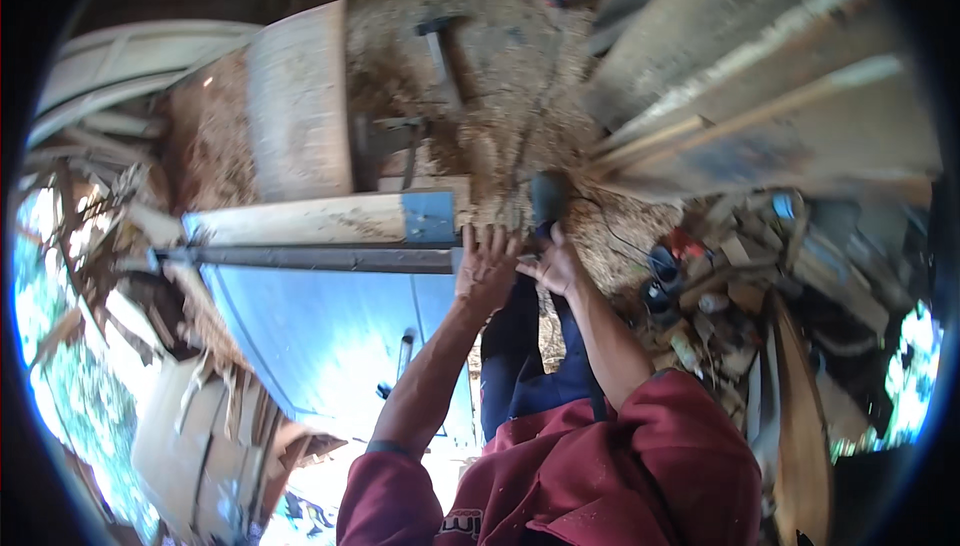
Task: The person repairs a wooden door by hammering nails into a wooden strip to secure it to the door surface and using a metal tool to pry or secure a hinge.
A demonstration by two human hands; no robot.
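- A dark rounded tool point(549, 198) is seen just beyond the right hand point(557, 264), right of the dark bar point(320, 259); it is judged stiff, moderately heavy and best held by its narrower near end.
- The right fingers are partly hidden; whether they are clamped on it cannot be told.
- The left hand point(486, 271) is held palm down, fingers slightly apart, at the bar's right end.
- Both forearms are angled inward, the hands nearly together.

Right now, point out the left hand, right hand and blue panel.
Left hand point(487, 274): head view, on its back.
Right hand point(562, 269): head view, on its back.
Blue panel point(325, 326): head view, on its flat face.
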